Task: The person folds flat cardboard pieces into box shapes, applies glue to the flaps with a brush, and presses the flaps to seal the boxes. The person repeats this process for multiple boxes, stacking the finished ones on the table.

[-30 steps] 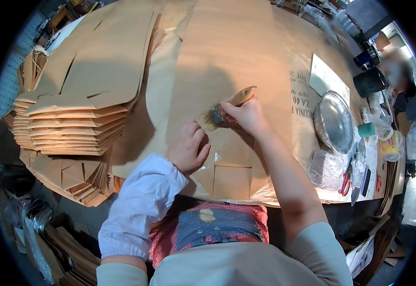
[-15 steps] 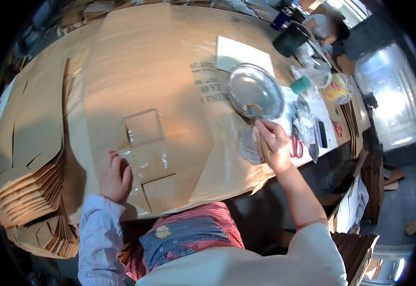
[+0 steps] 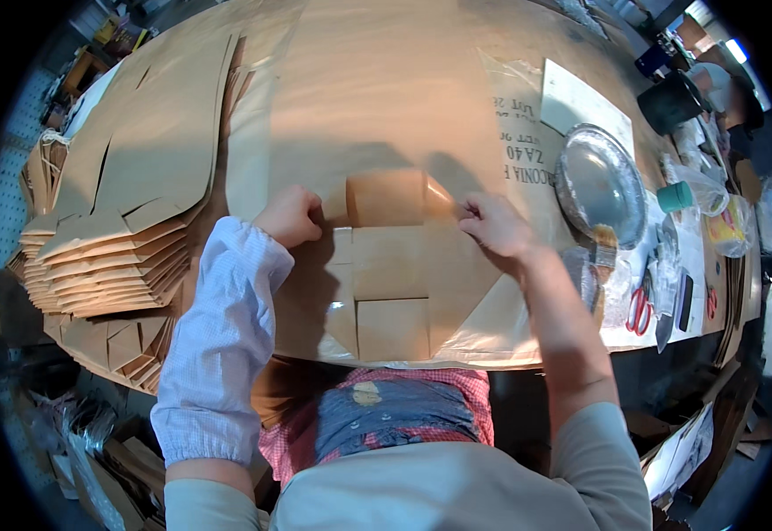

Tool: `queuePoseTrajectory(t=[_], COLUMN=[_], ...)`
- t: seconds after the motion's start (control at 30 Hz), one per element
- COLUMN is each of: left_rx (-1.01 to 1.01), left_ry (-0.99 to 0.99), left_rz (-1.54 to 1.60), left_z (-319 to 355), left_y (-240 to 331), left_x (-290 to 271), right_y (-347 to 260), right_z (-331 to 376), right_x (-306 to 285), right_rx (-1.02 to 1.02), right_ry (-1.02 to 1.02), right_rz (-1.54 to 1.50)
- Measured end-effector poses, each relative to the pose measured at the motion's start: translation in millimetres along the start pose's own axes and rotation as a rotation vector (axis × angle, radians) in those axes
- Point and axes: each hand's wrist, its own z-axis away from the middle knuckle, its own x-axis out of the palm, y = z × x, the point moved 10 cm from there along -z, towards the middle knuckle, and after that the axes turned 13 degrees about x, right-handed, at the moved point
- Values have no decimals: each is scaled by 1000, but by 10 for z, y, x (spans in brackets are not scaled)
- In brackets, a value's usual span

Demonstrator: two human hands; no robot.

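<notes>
A brown paper bag lies on the table in front of me, its folded bottom facing up with a wet-looking sheen. My right hand pinches the right corner of the far flap. At that flap's left side my left hand is closed, its fingertips at the paper's edge and partly in shadow. A brush rests bristles-up against the near rim of a round metal bowl, to the right of my right hand. Inside the bowl is a pale, shiny content.
Stacked paper bags rise at the left. Toward the right lie red-handled scissors, a knife, a dark phone and a teal-capped container. A white board and a black bucket stand farther back.
My right hand has let go of the brush, now at the bowl, and moved left to the bag's flap. My left hand has moved forward along the bag. The view has shifted left.
</notes>
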Motion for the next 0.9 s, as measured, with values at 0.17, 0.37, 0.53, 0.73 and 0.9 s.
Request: queuePoseTrajectory(t=[0.17,0.37,0.53,0.73,0.9], left_rx=[283,299,499,495,621], left_ry=[349,403,294,95,78], left_rz=[-530,-782,-624,132,11], left_z=[354,787,999,867,996], left_y=[535,829,1179,856,946], left_x=[34,378,500,563,685], right_y=[-261,-316,-459,-178,-436], right_z=[367,813,1089,1266,1558], right_x=[57,399,501,299,527], right_rx=[-394,-442,-477,-342,-471], right_ry=[163,180,-51,8,172], right_rz=[404,693,631,476,342])
